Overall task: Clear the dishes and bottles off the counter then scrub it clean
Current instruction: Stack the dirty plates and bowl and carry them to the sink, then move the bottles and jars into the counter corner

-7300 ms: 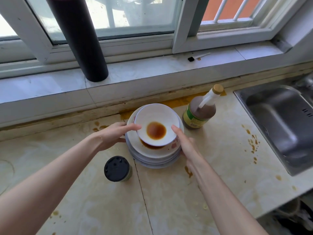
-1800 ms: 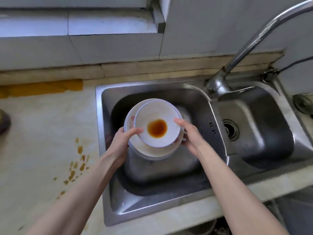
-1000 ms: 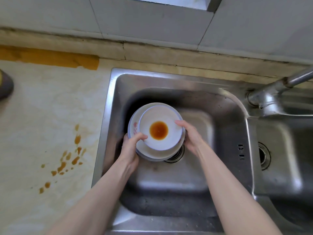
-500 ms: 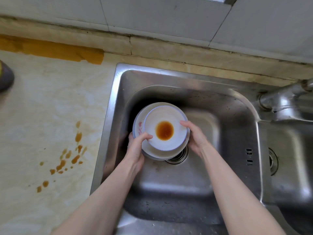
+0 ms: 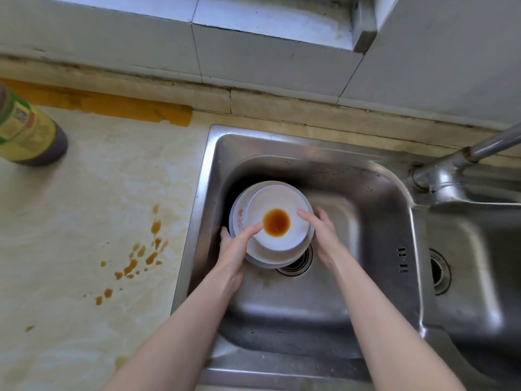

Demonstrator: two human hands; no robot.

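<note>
A stack of white plates (image 5: 266, 256) with a small white bowl (image 5: 277, 197) on top sits low inside the left basin of the steel sink (image 5: 203, 193). A brown pool of sauce lies in the bowl. My left hand (image 5: 235, 251) grips the stack's left side, thumb over the bowl's rim. On the right side my right hand (image 5: 324, 235) holds the stack, thumb on the rim and fingers down along the edge. A sauce bottle (image 5: 26, 134) with a yellow-green label stands on the counter (image 5: 84, 215) at the far left.
Brown sauce drops (image 5: 141, 255) and an orange smear (image 5: 127, 108) along the back wall mark the counter. The drain (image 5: 297, 266) lies just under the stack. A second basin (image 5: 465, 263) and the faucet (image 5: 451, 170) are to the right.
Both hands carried the stack from the counter over to the sink and lowered it deep into the left basin, near the drain. The grip looks unchanged.
</note>
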